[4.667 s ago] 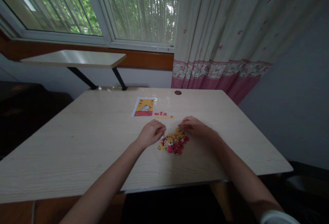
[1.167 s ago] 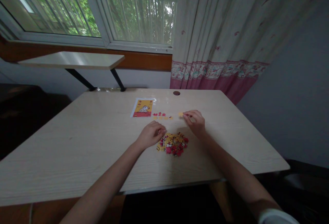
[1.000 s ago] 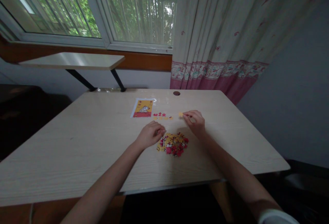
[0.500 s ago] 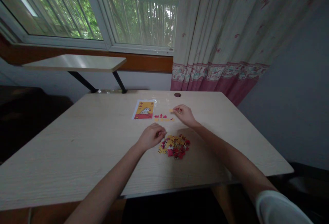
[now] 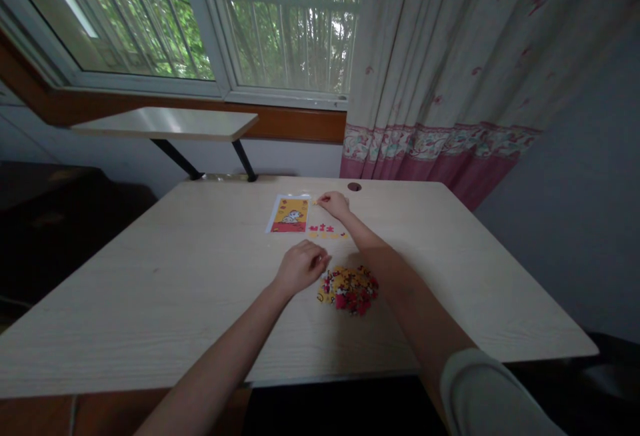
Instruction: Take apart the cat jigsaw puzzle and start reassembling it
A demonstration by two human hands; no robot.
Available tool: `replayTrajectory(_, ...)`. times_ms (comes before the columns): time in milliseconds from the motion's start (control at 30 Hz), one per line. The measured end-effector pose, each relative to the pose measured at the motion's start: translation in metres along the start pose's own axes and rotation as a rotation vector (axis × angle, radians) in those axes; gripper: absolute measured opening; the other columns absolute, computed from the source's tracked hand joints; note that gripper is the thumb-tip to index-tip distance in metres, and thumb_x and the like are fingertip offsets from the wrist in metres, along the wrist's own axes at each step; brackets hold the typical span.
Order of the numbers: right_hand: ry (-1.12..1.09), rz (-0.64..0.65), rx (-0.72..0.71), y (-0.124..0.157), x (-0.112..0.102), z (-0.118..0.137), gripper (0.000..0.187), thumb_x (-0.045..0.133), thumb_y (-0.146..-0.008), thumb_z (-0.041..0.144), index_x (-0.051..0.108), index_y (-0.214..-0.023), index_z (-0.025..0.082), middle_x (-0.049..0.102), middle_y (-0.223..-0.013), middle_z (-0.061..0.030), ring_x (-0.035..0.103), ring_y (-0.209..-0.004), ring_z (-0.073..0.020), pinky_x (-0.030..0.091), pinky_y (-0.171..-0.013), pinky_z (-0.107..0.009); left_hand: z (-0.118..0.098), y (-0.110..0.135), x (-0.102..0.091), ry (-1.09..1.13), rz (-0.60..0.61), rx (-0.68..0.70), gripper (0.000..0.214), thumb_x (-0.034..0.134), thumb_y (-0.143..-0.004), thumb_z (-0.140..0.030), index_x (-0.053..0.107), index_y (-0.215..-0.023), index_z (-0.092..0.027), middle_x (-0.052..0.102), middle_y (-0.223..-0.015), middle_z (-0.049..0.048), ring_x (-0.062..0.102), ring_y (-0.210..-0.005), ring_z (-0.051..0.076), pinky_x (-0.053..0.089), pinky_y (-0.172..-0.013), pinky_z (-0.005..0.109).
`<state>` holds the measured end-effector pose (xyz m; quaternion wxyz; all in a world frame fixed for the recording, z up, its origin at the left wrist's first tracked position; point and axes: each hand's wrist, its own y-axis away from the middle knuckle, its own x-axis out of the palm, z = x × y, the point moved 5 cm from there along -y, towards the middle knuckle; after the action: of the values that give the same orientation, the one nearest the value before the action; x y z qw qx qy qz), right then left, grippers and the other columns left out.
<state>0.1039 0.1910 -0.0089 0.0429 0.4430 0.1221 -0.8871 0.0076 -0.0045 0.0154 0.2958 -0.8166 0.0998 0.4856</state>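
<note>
My right hand [image 5: 334, 205] reaches to the far part of the table, its fingertips pinched on a small yellow jigsaw piece [image 5: 315, 203] just right of the picture sheet. That picture sheet [image 5: 291, 215] shows a white animal on yellow and red. Curled closed, my left hand [image 5: 302, 267] rests at the upper left of a heap of jigsaw pieces [image 5: 349, 291], mostly yellow and red. What its fingers hold, if anything, is hidden. Between the hands lie several red pieces [image 5: 322, 228] in a short row, with a row of yellow pieces [image 5: 330, 236] below them.
The pale wooden table [image 5: 175, 309] has a dark round cable hole [image 5: 355, 187] near its back edge. A raised shelf [image 5: 170, 123] on black legs stands at the back left. Behind the table are a window and a patterned curtain [image 5: 425, 136].
My right hand has moved left and farther away with the yellow jigsaw piece, toward the picture sheet's upper right. My left hand stays by the heap. The view has shifted slightly.
</note>
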Motion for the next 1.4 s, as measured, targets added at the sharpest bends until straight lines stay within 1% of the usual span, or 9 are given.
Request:
replayTrajectory(167, 0.041, -0.008, -0.028, 0.002, 0.003, -0.002, 0.019, 0.060, -0.078, 0.039, 0.070, -0.088, 0.027, 0.069, -0.090, -0.0004, 0.058, -0.089, -0.0182, 0.037, -0.083, -0.032, 0.003, 0.000, -0.001, -0.015, -0.031, -0.038, 0.027, 0.044, -0.088, -0.033, 0.060, -0.073, -0.018, 0.059, -0.066, 0.0041, 0.050, -0.070, 0.018, 0.039, -0.064, 0.028)
replayTrajectory(533, 0.040, -0.065, -0.050, 0.005, 0.004, -0.001, 0.018, 0.059, -0.078, 0.035, 0.070, -0.086, 0.024, 0.069, -0.089, -0.0018, 0.059, -0.089, -0.0190, 0.039, -0.084, -0.032, 0.005, 0.001, -0.001, -0.060, -0.029, -0.068, 0.027, 0.042, -0.088, -0.032, 0.061, -0.074, -0.018, 0.060, -0.067, 0.0044, 0.051, -0.069, 0.017, 0.038, -0.064, 0.028)
replayTrajectory(733, -0.043, -0.029, -0.101, 0.012, -0.013, -0.003, 0.027, 0.060, -0.078, 0.027, 0.066, -0.104, 0.021, 0.068, -0.097, -0.0025, 0.060, -0.088, -0.0149, 0.043, -0.081, -0.025, 0.001, 0.000, -0.003, -0.032, -0.027, -0.019, 0.027, 0.043, -0.088, -0.031, 0.060, -0.074, -0.017, 0.059, -0.067, 0.0041, 0.050, -0.069, 0.017, 0.038, -0.063, 0.027)
replayTrajectory(833, -0.098, 0.003, -0.144, 0.032, -0.032, -0.008, 0.022, 0.056, -0.080, 0.024, 0.068, -0.098, 0.018, 0.069, -0.093, -0.0032, 0.061, -0.081, -0.0124, 0.044, -0.075, -0.022, -0.001, 0.000, -0.002, 0.019, -0.016, 0.033, 0.023, 0.043, -0.088, -0.029, 0.059, -0.075, -0.017, 0.060, -0.068, 0.0037, 0.050, -0.070, 0.017, 0.040, -0.065, 0.028)
replayTrajectory(967, -0.172, 0.056, -0.249, 0.078, -0.064, -0.020, 0.018, 0.056, -0.079, 0.023, 0.069, -0.089, 0.015, 0.068, -0.085, -0.0053, 0.059, -0.075, -0.0133, 0.044, -0.070, -0.023, -0.002, -0.001, 0.000, 0.081, 0.004, 0.074, 0.018, 0.045, -0.087, -0.025, 0.060, -0.079, -0.017, 0.060, -0.071, 0.0034, 0.051, -0.072, 0.016, 0.041, -0.068, 0.029)
replayTrajectory(1100, -0.151, 0.212, -0.314, 0.128, -0.091, -0.033, 0.019, 0.056, -0.079, 0.027, 0.070, -0.085, 0.016, 0.066, -0.079, -0.0043, 0.057, -0.070, -0.0126, 0.043, -0.066, -0.023, -0.005, -0.001, -0.001, 0.093, 0.030, 0.113, 0.017, 0.045, -0.086, -0.023, 0.060, -0.080, -0.017, 0.059, -0.071, 0.0034, 0.050, -0.072, 0.016, 0.041, -0.068, 0.029)
replayTrajectory(1167, -0.131, 0.376, -0.326, 0.151, -0.099, -0.036, 0.017, 0.058, -0.077, 0.028, 0.070, -0.081, 0.016, 0.065, -0.073, -0.0029, 0.056, -0.066, -0.0119, 0.042, -0.063, -0.022, -0.006, -0.001, -0.002, 0.087, 0.036, 0.122, 0.017, 0.044, -0.086, -0.023, 0.059, -0.080, -0.017, 0.058, -0.070, 0.0034, 0.050, -0.072, 0.016, 0.041, -0.068, 0.029)
replayTrajectory(1233, -0.088, 0.485, -0.340, 0.170, -0.104, -0.036, 0.015, 0.064, -0.073, 0.029, 0.070, -0.081, 0.017, 0.062, -0.069, -0.0011, 0.054, -0.062, -0.0111, 0.041, -0.059, -0.021, -0.006, -0.002, -0.002, 0.081, 0.041, 0.125, 0.016, 0.044, -0.085, -0.022, 0.059, -0.079, -0.017, 0.057, -0.070, 0.0034, 0.049, -0.072, 0.016, 0.041, -0.068, 0.029)
replayTrajectory(1400, 0.008, 0.558, -0.368, 0.193, -0.105, -0.030, 0.023, 0.073, -0.065, 0.029, 0.070, -0.085, 0.019, 0.060, -0.070, 0.0000, 0.052, -0.063, -0.0111, 0.039, -0.060, -0.021, -0.005, -0.002, -0.002, 0.074, 0.050, 0.122, 0.017, 0.044, -0.086, -0.021, 0.058, -0.079, -0.017, 0.057, -0.070, 0.0035, 0.049, -0.071, 0.016, 0.041, -0.069, 0.029)
